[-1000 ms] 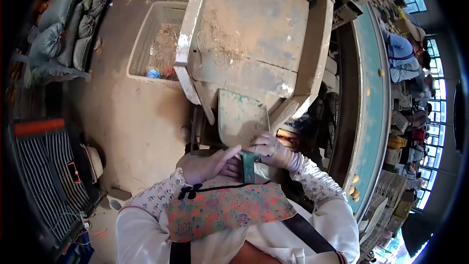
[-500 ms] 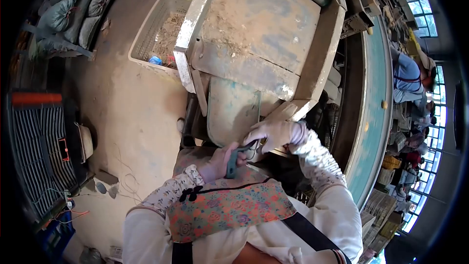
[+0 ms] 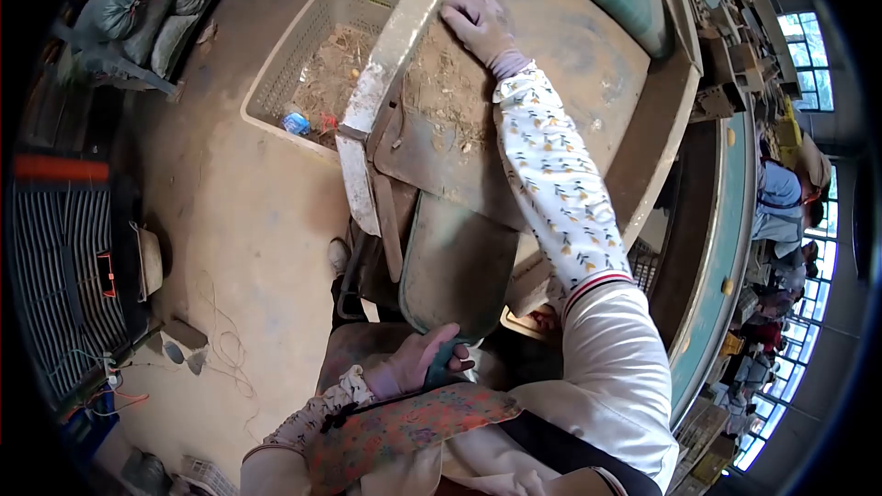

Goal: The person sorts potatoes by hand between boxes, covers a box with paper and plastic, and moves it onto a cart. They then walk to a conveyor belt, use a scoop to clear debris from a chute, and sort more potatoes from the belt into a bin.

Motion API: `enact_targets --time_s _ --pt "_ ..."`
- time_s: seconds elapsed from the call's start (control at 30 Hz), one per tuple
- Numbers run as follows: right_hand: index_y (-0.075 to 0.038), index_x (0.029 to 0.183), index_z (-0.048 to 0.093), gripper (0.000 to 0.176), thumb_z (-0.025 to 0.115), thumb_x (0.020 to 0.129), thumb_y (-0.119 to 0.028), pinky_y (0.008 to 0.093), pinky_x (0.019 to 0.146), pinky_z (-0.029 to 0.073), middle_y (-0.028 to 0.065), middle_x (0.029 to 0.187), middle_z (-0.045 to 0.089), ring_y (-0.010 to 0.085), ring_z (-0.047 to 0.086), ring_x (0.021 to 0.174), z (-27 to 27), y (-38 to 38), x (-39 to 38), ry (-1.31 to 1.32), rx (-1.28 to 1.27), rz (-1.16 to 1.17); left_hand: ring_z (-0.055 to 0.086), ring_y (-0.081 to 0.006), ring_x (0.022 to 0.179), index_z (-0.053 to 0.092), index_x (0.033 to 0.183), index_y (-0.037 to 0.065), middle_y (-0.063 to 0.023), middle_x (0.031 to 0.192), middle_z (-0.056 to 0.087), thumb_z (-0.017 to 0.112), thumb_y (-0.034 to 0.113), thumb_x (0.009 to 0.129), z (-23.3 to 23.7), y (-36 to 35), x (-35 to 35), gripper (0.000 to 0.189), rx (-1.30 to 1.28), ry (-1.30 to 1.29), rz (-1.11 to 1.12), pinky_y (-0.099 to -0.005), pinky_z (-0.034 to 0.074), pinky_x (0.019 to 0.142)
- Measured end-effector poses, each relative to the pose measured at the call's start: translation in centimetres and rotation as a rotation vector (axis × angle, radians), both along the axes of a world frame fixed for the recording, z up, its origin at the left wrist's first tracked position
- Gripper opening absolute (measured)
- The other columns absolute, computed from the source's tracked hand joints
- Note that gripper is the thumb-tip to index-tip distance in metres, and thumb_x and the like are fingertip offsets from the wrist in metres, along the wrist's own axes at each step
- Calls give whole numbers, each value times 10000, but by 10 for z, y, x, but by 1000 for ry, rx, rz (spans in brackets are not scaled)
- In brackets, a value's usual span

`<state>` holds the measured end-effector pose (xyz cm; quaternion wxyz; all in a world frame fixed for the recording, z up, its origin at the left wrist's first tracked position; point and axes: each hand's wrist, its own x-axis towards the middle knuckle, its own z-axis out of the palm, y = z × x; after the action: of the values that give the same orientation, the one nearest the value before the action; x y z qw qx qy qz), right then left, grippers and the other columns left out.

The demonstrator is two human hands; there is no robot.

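Note:
My left hand [image 3: 415, 364], in a pinkish glove, is low in the middle in front of the flowered apron [image 3: 395, 432]. Its fingers are closed round a dark green tool [image 3: 445, 366], mostly hidden by the hand. My right hand [image 3: 480, 26], also gloved, reaches far forward on the wooden sorting tray [image 3: 570, 46]. It rests palm down near the left rim, its fingers somewhat bent and apart, with nothing visible in them. Dry soil and debris [image 3: 446, 83] lie beside and below it. A metal chute [image 3: 464, 262] slopes from the tray towards my lap.
A plastic crate [image 3: 262, 83] with debris and a blue wrapper stands left of the tray. Tied sacks [image 3: 115, 14] are at the upper left, with a black rack [image 3: 73, 285] below. On the right runs a teal conveyor [image 3: 730, 220]; people work beyond it.
My right hand has left the tool and my left hand and moved up and forward onto the tray. My left hand still holds the tool. The view has shifted slightly.

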<state>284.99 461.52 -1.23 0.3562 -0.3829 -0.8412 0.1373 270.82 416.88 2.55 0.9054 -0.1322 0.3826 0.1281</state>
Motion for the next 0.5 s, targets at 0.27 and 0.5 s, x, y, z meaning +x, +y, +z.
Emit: enact_targets --time_s 0.27,0.5 --pt "-114 1025 677 214 654 839 -216 490 1009 400 84 1118 630 281 552 1123 -33 -159 50 -62 180 402 610 -210 738 590 821 -44 -92 668 557 500 332 980 10 7 3 418 -36 24 44 -355 504 933" --pt "-79 1019 639 230 660 802 -152 471 957 430 105 1040 614 297 561 1070 6 -274 53 88 -310 566 648 -246 820 606 831 -19 -101 711 600 536 363 953 -12 -6 3 407 10 -39 42 -348 546 786"
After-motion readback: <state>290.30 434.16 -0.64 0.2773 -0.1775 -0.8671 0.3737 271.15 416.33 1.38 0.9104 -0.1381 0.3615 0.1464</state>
